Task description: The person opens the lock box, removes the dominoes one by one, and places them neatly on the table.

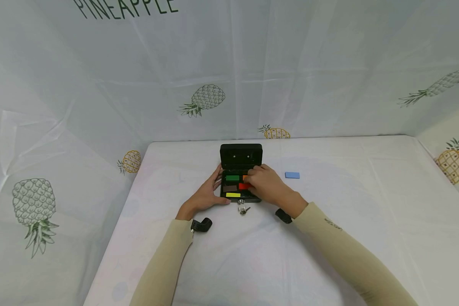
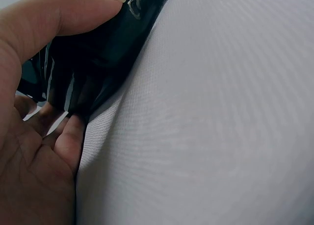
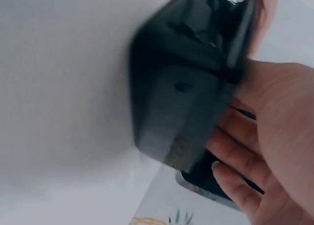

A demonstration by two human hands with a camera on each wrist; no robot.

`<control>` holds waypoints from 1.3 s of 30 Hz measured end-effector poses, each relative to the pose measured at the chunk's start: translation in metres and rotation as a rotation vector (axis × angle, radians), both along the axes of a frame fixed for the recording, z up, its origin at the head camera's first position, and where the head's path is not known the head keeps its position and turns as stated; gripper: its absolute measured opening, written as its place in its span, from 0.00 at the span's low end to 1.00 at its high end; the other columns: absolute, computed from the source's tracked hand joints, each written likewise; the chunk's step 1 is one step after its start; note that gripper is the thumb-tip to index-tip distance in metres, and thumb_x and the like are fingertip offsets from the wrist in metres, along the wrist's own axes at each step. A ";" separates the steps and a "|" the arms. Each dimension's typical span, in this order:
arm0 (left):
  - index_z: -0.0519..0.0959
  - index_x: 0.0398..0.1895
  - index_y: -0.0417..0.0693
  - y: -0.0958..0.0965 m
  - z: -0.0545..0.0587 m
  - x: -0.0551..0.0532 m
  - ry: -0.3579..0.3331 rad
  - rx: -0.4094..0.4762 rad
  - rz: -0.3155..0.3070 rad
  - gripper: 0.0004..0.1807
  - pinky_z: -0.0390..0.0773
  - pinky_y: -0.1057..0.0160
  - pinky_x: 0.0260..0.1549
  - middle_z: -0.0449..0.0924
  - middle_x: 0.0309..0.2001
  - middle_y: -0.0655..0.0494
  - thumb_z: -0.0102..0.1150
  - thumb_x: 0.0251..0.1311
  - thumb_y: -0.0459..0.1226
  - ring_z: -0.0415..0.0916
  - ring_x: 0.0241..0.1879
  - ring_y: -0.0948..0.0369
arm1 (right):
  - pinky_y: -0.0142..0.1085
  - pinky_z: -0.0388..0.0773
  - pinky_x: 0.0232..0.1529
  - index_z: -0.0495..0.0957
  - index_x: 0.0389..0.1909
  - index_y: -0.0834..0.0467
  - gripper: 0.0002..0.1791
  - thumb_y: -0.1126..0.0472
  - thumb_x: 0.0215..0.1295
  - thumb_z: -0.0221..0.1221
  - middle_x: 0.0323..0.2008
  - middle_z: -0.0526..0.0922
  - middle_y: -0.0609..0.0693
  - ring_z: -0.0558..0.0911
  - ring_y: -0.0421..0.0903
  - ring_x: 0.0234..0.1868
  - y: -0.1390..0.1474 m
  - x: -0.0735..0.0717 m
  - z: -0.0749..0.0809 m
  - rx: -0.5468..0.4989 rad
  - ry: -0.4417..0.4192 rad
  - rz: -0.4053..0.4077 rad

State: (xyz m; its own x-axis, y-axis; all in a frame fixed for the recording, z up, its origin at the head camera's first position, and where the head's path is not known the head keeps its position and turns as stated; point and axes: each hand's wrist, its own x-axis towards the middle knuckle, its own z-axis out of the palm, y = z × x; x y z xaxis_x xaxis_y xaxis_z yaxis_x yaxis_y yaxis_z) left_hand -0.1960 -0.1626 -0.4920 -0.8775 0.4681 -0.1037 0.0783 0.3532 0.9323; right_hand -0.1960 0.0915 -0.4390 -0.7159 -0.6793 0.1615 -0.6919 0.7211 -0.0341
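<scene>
A small black lockable metal box (image 1: 242, 200) stands with its lid (image 1: 241, 155) raised. Inside lie a green block (image 1: 232, 178), a brown block (image 1: 230, 188), a yellow block (image 1: 233, 195), a red block (image 1: 244, 186) and an orange block (image 1: 245, 177). My left hand (image 1: 205, 194) holds the box at its left side, thumb at the front corner and fingers along the side wall. My right hand (image 1: 267, 182) reaches over the right wall, fingers bent down by the orange and red blocks. Its fingertips are hidden, so a grip on either block cannot be confirmed.
A light blue block (image 1: 292, 175) lies on the white-covered table right of the box. Keys (image 1: 243, 210) hang at the lock on the box's front. A pineapple-print sheet (image 1: 310, 93) rises behind the table's back edge.
</scene>
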 end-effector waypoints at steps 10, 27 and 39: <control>0.34 0.88 0.57 0.003 -0.002 -0.001 -0.017 -0.011 0.009 0.71 0.58 0.54 0.82 0.44 0.86 0.46 0.79 0.54 0.26 0.50 0.83 0.46 | 0.46 0.83 0.53 0.91 0.44 0.57 0.12 0.62 0.59 0.78 0.40 0.87 0.49 0.83 0.51 0.46 0.030 0.004 0.022 -0.155 0.039 -0.016; 0.32 0.88 0.54 0.001 0.000 0.001 -0.006 -0.017 -0.009 0.71 0.57 0.53 0.82 0.44 0.85 0.44 0.78 0.55 0.27 0.49 0.83 0.46 | 0.51 0.84 0.47 0.91 0.42 0.60 0.13 0.69 0.55 0.78 0.38 0.89 0.52 0.83 0.54 0.40 0.109 0.006 0.000 -0.279 0.044 -0.122; 0.33 0.88 0.56 0.001 0.005 0.000 -0.004 -0.032 -0.004 0.72 0.57 0.55 0.82 0.45 0.85 0.45 0.79 0.54 0.27 0.49 0.83 0.47 | 0.54 0.83 0.45 0.90 0.42 0.64 0.12 0.72 0.56 0.75 0.39 0.89 0.56 0.84 0.58 0.42 0.152 0.004 -0.013 -0.256 0.000 -0.212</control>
